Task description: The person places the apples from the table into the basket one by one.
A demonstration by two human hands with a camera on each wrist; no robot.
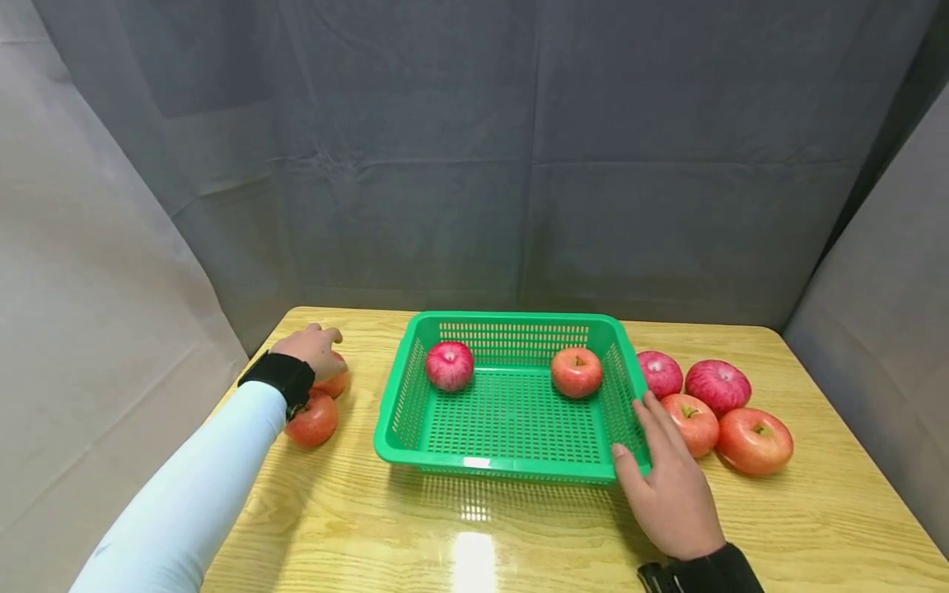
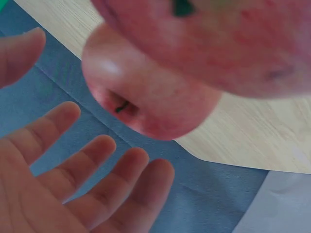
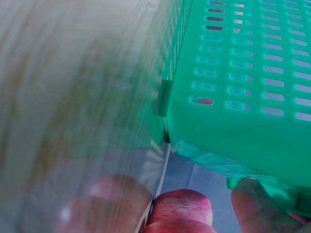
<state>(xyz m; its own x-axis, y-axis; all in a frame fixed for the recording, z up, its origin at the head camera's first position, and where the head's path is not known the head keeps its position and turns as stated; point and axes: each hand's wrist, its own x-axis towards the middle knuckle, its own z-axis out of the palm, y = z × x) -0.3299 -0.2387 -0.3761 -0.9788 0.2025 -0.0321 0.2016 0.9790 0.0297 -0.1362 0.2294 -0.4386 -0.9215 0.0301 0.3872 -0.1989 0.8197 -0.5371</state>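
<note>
At the left, my left hand (image 1: 310, 349) is over two red apples, the farther apple (image 1: 332, 382) partly hidden beneath it and the nearer apple (image 1: 313, 422) below the wrist. The left wrist view shows the spread fingers (image 2: 99, 167) apart from the farther apple (image 2: 155, 97). A green plastic basket (image 1: 511, 468) stands mid-table, holding a dark red apple (image 1: 449, 366) on its left and a lighter red apple (image 1: 577, 372) on its right. My right hand (image 1: 670, 490) rests at the basket's near right corner, fingers straight along the rim.
Right of the basket sit two dark red apples, the farther (image 1: 660, 374) and its neighbour (image 1: 717, 385), with two lighter apples, one by the basket (image 1: 693, 422) and one further right (image 1: 754, 441). The wooden table (image 1: 549, 535) ends before a grey curtain (image 1: 474, 206).
</note>
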